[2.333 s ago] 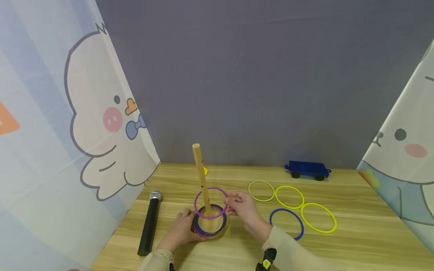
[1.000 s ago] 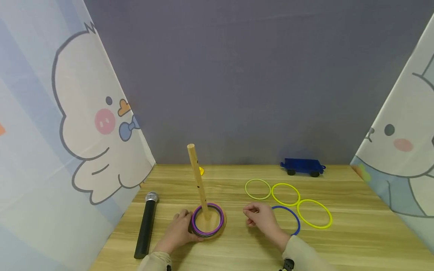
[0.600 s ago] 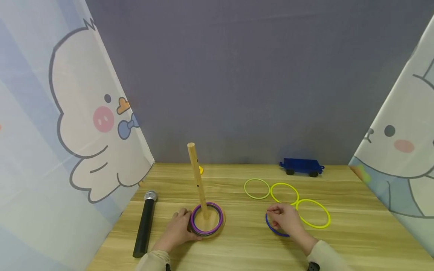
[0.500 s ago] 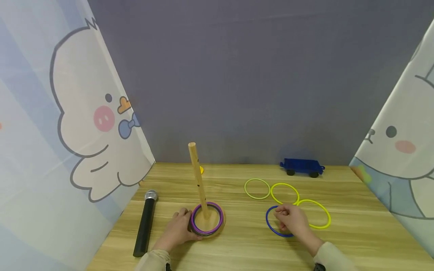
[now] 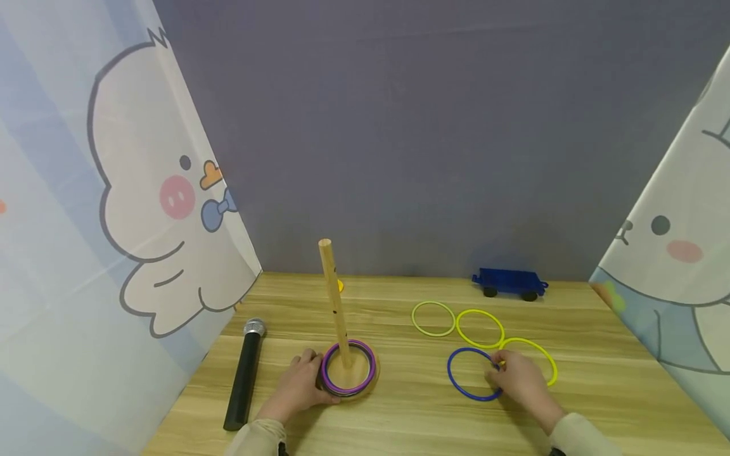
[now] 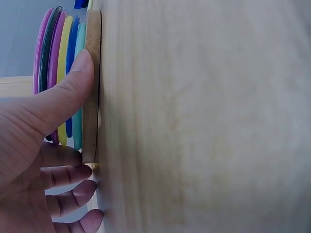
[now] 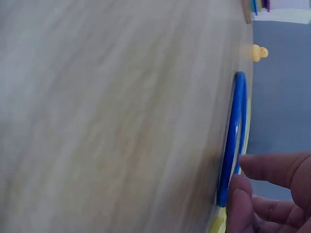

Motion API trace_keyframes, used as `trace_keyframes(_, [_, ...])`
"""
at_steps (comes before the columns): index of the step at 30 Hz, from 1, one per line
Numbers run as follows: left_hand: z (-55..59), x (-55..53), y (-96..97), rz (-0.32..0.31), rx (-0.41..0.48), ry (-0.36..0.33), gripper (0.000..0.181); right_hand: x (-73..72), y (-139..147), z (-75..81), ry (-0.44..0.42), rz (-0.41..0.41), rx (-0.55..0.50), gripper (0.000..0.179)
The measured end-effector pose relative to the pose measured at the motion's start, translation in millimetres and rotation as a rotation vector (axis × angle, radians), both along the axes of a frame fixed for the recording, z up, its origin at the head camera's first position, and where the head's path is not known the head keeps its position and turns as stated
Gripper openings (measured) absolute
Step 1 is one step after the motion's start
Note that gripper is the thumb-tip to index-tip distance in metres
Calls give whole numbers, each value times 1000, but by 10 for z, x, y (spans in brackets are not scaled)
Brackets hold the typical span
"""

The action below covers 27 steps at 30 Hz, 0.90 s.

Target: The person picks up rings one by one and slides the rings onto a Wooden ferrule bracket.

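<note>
On the left stands a wooden ring-toss stand (image 5: 338, 316), its peg upright, with several coloured rings stacked round the base; a purple ring (image 5: 373, 362) is on top. My left hand (image 5: 299, 383) grips the base's left side, the thumb along the edge of the disc (image 6: 91, 111) and the fingers below it in the left wrist view. A blue ring (image 5: 453, 379) lies on the table to the right. My right hand (image 5: 519, 380) is at that ring's right edge, thumb and index fingertips right at the rim with a small gap between them (image 7: 243, 170).
Two yellow rings (image 5: 504, 337) (image 5: 553, 367) and a pale green ring (image 5: 413, 320) lie beyond the blue one. A black microphone (image 5: 244, 380) lies at left. A blue toy wagon (image 5: 509, 281) stands near the back wall, and a small yellow duck (image 7: 259, 52) sits behind the peg.
My right hand lowered the purple ring over the peg, let it go, then moved right over the blue ring to its right edge. My left hand has stayed at the base.
</note>
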<state>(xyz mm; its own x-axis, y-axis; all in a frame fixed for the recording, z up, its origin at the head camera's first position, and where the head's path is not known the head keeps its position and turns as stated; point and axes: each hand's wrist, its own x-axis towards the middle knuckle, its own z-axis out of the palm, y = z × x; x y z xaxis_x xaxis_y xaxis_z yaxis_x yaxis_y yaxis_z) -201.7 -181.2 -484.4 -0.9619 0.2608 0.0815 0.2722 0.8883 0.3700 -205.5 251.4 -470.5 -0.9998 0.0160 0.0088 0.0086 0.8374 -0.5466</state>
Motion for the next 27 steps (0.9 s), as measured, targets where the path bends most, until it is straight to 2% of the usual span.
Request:
trace_keyframes(3, [-9,-1,-2,-1,5,-5,105,-8,-4,-33,-23,14,55,22])
trace_keyframes(8, [-19,2,0,-2,32,-9,103,-11,-26,-36,-29,12,67,22])
trace_keyframes(16, [-19,-7,-5,-3,16,10,102,-48,-5,-5,24,37,174,20])
trace_keyframes(27, [-5,-10,11,15,-13,-19,103,-73,10,-62,56,57,174,26])
